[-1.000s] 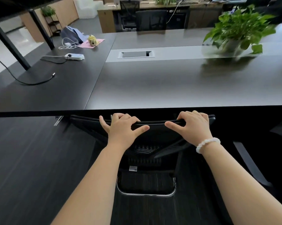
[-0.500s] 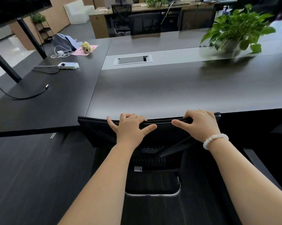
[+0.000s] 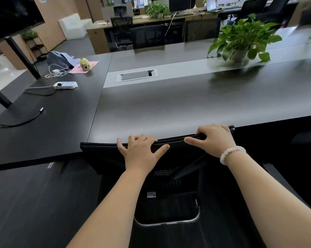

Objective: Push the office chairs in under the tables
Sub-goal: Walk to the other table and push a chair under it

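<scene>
L hand: left hand (image 3: pixel 141 151) curled over top edge of black mesh-backed office chair (image 3: pixel 104 156), fingers over the far side, thumb spread along the near side; gripping the backrest.
R hand: right hand (image 3: pixel 213 140) gripping same top edge nearer its right end, fingers hooked over, thumb pointing left; white bead bracelet (image 3: pixel 231 154) on wrist.
Chair: backrest top sits right at near edge of long dark grey table (image 3: pixel 169 104), overlapping it in view; chrome bar (image 3: pixel 167 221) at lower back, floor below.
Table: grey centre strip w/ recessed cable hatch (image 3: pixel 136 75); potted green leafy plant (image 3: pixel 244 40) far right, blurred.
Left side: white power strip (image 3: pixel 66 85) w/ cord, loose black cable (image 3: pixel 17 120), pink sheet (image 3: pixel 85 67) w/ small yellow object on it, can't tell what.
Bkgd: second black chair (image 3: pixel 148 38) at table's far side; wood-tone desks behind.
</scene>
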A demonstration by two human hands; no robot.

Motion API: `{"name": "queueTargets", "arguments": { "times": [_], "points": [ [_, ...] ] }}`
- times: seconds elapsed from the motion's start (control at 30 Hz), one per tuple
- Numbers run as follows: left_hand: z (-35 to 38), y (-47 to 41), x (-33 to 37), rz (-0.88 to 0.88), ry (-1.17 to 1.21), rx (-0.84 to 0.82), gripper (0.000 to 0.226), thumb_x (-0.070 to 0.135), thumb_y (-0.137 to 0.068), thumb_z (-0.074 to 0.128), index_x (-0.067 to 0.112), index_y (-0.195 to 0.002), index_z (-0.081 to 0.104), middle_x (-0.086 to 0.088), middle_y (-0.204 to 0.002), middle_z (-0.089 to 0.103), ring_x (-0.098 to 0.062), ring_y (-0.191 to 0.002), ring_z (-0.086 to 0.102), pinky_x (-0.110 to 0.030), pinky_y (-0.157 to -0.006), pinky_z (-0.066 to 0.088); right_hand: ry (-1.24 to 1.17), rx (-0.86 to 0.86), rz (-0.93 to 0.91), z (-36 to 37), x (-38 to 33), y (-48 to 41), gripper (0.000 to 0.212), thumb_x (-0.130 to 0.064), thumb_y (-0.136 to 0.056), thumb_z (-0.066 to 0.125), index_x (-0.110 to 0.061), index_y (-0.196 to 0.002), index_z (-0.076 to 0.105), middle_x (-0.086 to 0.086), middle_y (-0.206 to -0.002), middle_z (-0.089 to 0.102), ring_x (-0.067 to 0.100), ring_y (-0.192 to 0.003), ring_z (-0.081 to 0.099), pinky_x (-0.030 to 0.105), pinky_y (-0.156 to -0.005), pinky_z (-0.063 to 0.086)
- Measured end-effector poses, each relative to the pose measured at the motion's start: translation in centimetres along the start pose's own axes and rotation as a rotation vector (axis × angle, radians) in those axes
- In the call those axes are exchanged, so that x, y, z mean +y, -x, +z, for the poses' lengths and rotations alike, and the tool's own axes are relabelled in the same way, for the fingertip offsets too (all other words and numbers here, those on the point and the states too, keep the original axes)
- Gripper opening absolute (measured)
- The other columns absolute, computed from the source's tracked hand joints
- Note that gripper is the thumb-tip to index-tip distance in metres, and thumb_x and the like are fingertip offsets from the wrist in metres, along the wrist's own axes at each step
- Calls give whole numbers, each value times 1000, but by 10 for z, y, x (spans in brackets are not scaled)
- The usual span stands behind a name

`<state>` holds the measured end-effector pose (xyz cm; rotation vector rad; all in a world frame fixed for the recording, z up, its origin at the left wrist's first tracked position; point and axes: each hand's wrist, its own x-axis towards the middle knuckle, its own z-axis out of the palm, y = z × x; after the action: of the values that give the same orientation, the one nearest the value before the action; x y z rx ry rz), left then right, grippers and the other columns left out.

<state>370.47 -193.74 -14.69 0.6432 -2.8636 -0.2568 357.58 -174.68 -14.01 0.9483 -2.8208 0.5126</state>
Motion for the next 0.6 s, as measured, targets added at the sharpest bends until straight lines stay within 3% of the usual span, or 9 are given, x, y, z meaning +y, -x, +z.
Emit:
{"name": "queueTargets", "arguments": {
  "times": [0.23, 0.6],
  "points": [
    [7, 11, 9, 21, -24, 24, 59, 80, -74, 39, 37, -107, 62, 16, -114, 58, -18, -117, 41, -49, -109, 12, 59, -8, -11, 0, 8, 18, 63, -82, -73, 35, -23, -76, 58, -11, -77, 58, 14, -85, 48, 30, -86, 28],
    [6, 32, 23, 76, 20, 40, 55, 81, -69, 37, 38, -93, 62, 20, -98, 56, -12, -107, 42, -43, -105, 13, 9, -27, 65, -11, 15, 58, 58, -82, -71, 38, -28, -73, 56, -12, -75, 56, 12, -86, 48, 29, -90, 29]
  ]
}}
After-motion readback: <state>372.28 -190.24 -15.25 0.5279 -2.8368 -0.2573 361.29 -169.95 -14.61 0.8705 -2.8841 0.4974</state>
